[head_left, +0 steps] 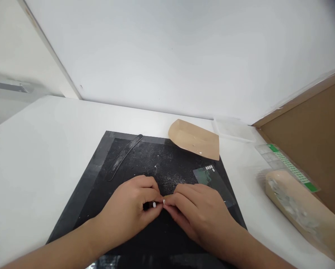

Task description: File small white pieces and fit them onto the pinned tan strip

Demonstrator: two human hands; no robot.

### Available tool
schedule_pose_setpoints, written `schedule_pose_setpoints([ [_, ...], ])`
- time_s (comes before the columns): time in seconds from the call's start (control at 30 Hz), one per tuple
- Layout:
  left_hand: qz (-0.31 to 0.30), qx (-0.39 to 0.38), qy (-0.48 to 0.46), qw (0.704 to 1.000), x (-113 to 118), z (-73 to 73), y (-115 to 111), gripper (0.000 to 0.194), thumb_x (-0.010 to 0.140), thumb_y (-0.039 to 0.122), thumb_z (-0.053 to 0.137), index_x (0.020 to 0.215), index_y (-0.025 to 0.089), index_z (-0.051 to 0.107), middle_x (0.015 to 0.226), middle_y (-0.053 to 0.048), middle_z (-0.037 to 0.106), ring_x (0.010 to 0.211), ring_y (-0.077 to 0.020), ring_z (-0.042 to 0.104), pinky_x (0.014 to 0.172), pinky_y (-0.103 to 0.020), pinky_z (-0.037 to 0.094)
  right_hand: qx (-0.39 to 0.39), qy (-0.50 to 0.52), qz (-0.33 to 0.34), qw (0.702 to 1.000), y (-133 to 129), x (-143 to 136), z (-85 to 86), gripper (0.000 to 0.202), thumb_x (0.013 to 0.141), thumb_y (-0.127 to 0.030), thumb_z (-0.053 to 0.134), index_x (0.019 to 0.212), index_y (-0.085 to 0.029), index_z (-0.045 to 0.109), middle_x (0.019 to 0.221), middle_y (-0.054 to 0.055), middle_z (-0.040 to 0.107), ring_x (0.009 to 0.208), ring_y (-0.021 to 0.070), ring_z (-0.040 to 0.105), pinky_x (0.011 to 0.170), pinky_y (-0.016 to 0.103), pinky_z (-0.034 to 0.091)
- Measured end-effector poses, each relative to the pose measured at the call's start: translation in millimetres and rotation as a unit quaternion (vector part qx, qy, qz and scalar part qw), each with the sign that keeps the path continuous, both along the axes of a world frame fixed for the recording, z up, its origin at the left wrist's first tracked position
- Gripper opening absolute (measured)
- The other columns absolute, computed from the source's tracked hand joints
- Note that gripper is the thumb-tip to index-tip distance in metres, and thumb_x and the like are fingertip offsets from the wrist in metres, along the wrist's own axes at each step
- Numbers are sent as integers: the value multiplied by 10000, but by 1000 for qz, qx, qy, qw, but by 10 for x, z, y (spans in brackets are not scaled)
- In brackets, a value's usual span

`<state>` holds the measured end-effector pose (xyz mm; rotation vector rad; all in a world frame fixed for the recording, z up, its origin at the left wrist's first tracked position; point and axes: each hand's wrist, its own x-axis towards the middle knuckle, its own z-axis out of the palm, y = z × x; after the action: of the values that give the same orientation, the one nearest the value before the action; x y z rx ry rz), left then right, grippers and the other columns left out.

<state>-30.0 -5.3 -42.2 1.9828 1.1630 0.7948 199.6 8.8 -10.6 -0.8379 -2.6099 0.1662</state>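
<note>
Over the black mat (100,203), my two hands meet fingertip to fingertip. My right hand (199,209) pinches a tiny white piece (164,201) between thumb and index finger. My left hand (135,203) is closed, thumb against fingers, and a small white oval piece (154,204) shows in the gap between them; its far side is hidden. To the right of my right hand lies a clear, greenish sheet (212,179) with several white ovals (209,167) in a row near its top edge. A dark curved nail file (125,157), dusted white, rests beyond my left hand.
A tan paper tray (195,136) with a white bit on it overlaps the mat's far right corner. Farther right stand a clear lid (233,129), a green-and-white labelled packet (292,168) and another tan tray (282,209) of clear and white pieces. A white wall (170,56) closes the back.
</note>
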Motion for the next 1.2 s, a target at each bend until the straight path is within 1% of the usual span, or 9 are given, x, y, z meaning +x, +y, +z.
schedule_pose_setpoints([
  [0.23, -1, -7, 1, 1000, 3, 6, -13, 150, 897, 116, 711, 866, 240, 790, 882, 2, 717, 823, -162, 668, 754, -290, 518, 21, -15, 22, 999, 28, 20, -31, 206, 1095, -257, 586, 904, -209, 645, 773, -18, 617, 666, 160, 475, 622, 359, 245],
  [0.37, -2, -16, 0, 1000, 0, 12, -21, 147, 894, 112, 722, 856, 238, 787, 875, 2, 714, 820, -161, 667, 748, -285, 515, 32, -24, 32, 999, 33, 25, -21, 248, 1094, -248, 582, 851, -210, 616, 762, -20, 613, 652, 157, 462, 615, 364, 224],
  [0.43, -2, -16, 2, 1000, 0, 11, -19, 146, 896, 114, 723, 854, 239, 785, 867, 2, 710, 811, -162, 661, 742, -286, 513, 28, -15, 31, 999, 31, 28, -9, 234, 1083, -249, 600, 854, -209, 618, 771, -20, 626, 659, 154, 484, 615, 362, 240],
  [0.53, 1, -12, 3, 1000, 0, 3, -13, 132, 897, 126, 735, 860, 242, 785, 864, 5, 710, 813, -165, 658, 745, -290, 513, 4, 16, 29, 999, 28, 32, -4, 154, 1053, -289, 658, 922, -208, 653, 821, -16, 660, 700, 149, 543, 633, 352, 294],
  [0.63, 2, -8, 5, 1000, 2, -9, -11, 126, 889, 121, 743, 867, 239, 782, 877, 7, 713, 821, -163, 664, 751, -289, 516, -4, 47, 4, 999, 31, 26, -24, 114, 1032, -314, 697, 976, -216, 681, 833, -18, 664, 717, 146, 566, 658, 343, 337],
  [0.77, 1, -2, 12, 1000, 3, -12, -14, 130, 902, 122, 715, 858, 228, 775, 885, 1, 713, 825, -163, 666, 757, -290, 522, -7, 64, -39, 997, 23, -3, -66, 110, 1028, -312, 700, 953, -231, 701, 825, -21, 665, 723, 144, 587, 666, 340, 356],
  [1.03, 4, 6, 18, 1000, 14, 7, -7, 161, 895, 104, 693, 845, 233, 774, 869, -1, 715, 801, -168, 649, 745, -289, 521, -72, 87, -71, 991, -16, -70, -53, 127, 992, -273, 700, 874, -230, 719, 785, -15, 663, 700, 145, 574, 649, 321, 383],
  [1.2, 3, 6, 12, 1000, 14, 13, -20, 185, 887, 84, 687, 849, 240, 780, 872, 0, 718, 808, -172, 649, 751, -293, 520, -69, 111, -90, 987, -16, -129, -57, 120, 934, -234, 700, 815, -221, 700, 758, -7, 664, 694, 158, 534, 659, 332, 380],
])
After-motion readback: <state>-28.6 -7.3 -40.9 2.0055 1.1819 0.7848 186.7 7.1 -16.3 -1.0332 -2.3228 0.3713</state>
